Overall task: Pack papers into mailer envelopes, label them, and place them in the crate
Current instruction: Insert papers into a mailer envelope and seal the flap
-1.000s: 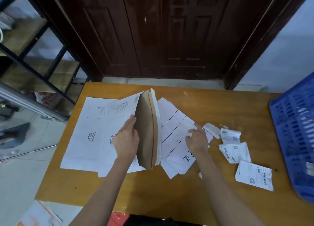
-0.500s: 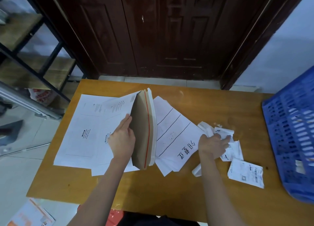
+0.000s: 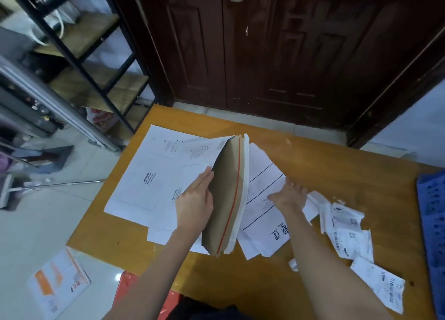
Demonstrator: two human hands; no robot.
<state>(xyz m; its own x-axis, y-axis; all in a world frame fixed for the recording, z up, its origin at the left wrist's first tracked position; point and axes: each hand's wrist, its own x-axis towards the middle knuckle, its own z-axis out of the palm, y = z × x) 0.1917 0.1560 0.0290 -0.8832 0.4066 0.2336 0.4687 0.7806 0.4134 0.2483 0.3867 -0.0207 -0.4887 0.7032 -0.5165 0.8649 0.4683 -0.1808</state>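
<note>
A white mailer envelope (image 3: 228, 196) with a brown inside and a red strip along its flap stands open on edge in the middle of the table. My left hand (image 3: 195, 199) holds its near side, fingers straight along the opening. White papers (image 3: 262, 213) with ruled lines and handwriting lie fanned to its right. My right hand (image 3: 287, 195) rests flat on those papers, fingers spread. More flat white mailers (image 3: 147, 172) lie stacked on the left. Several shipping labels (image 3: 349, 235) are scattered to the right. A corner of the blue crate (image 3: 433, 211) shows at the right edge.
The wooden table (image 3: 337, 172) stands before a dark wooden door (image 3: 277, 49). A metal shelf rack (image 3: 79, 54) stands at the left. An orange-printed mailer (image 3: 57, 283) lies on the tiled floor, and something red (image 3: 147, 293) sits below the table's near edge.
My right hand went from the papers to the labels, then came back left onto the papers. My left hand kept holding the envelope open. The camera view shifted right to left.
</note>
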